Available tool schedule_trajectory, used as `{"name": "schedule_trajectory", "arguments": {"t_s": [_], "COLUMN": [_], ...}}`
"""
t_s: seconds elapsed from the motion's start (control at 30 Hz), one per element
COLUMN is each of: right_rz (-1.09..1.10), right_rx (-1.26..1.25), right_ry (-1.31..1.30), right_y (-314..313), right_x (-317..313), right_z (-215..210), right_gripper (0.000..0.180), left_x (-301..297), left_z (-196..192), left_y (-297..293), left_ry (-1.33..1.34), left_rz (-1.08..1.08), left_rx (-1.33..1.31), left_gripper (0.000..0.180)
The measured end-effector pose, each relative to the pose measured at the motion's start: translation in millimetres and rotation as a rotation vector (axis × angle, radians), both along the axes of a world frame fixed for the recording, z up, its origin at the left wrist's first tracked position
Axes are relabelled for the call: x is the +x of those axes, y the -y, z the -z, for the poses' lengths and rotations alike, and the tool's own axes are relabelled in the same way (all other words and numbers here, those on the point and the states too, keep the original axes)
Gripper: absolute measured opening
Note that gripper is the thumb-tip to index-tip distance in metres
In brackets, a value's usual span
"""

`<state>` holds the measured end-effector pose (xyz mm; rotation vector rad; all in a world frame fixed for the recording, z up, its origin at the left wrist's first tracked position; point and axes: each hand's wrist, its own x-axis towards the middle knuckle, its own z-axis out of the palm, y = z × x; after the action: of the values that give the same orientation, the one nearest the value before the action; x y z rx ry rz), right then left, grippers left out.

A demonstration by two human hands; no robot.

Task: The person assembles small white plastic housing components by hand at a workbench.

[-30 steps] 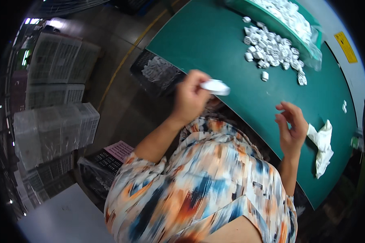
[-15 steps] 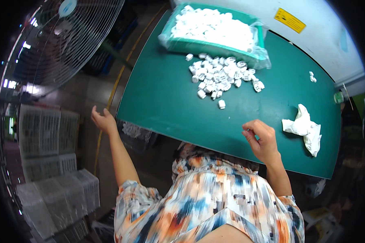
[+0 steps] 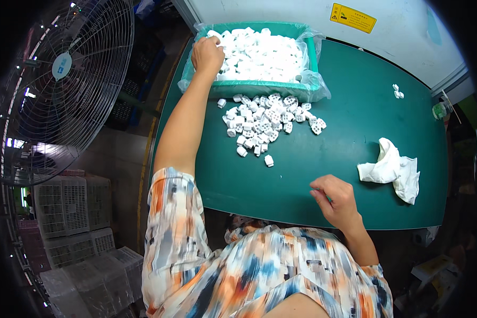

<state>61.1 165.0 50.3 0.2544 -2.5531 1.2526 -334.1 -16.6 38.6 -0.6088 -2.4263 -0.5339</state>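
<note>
The fingers of the bare right hand (image 3: 336, 200) bend loosely above the front of the flat dark-green tabletop (image 3: 312, 153), a narrow gap at the thumb and nothing visible in them. Those of the bare left hand (image 3: 208, 56) curl down at the left end of the teal rectangular plastic bin (image 3: 249, 88), among the small blocky white pieces (image 3: 262, 58) that fill it; whether they grip any, I cannot tell.

To do this reach well, the left forearm is best carried high over the tabletop and the bin's front wall, without dragging the crinkled see-through plastic liner (image 3: 319, 91). A light touch on the topmost pieces is probably better than digging, since neighbours could tumble over the rim. The loose pile of white blocks (image 3: 265, 119) in front of the bin lies to the right of that arm, so a straight path back should spare it and the single white block (image 3: 269, 160) just in front of it.

Against the frame half a second earlier, the left hand is at the bin instead of out beyond the tabletop's left edge. The right hand keeps its place over the front, and pile and single block lie arranged as before.
</note>
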Motion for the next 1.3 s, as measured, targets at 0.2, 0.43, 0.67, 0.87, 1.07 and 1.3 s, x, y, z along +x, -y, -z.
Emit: {"name": "schedule_trajectory", "arguments": {"t_s": [0.2,0.43,0.67,0.87,1.07,1.3], "right_rz": [0.062,0.064,0.132,0.032,0.066,0.01], "right_rx": [-0.015,-0.065,-0.301,-0.393,-0.526,-0.571], "right_ry": [-0.006,-0.053,-0.129,-0.176,-0.017,0.417], "right_y": [-16.3,-19.6,6.2,29.0,35.9,23.9], "right_x": [6.2,-5.2,-45.8,-44.3,-27.8,0.7], "right_z": [6.4,5.7,-15.2,-16.4,-3.7,42.2], "right_gripper": [0.01,0.01,0.015,0.019,0.011,0.012], "left_x": [-10.5,139.1,233.8,263.5,281.0,318.9], "left_z": [4.3,-40.0,-40.3,-36.9,-28.8,28.0], "left_y": [-11.1,5.6,20.5,28.0,22.5,36.2], "left_ry": [0.078,-0.782,-0.82,-0.83,-0.758,-0.117], "left_rz": [-0.175,0.432,0.531,0.529,0.656,0.853], "left_rx": [-0.196,-0.039,-0.072,-0.031,0.055,0.111], "left_gripper": [0.018,0.019,0.018,0.016,0.02,0.04]}}
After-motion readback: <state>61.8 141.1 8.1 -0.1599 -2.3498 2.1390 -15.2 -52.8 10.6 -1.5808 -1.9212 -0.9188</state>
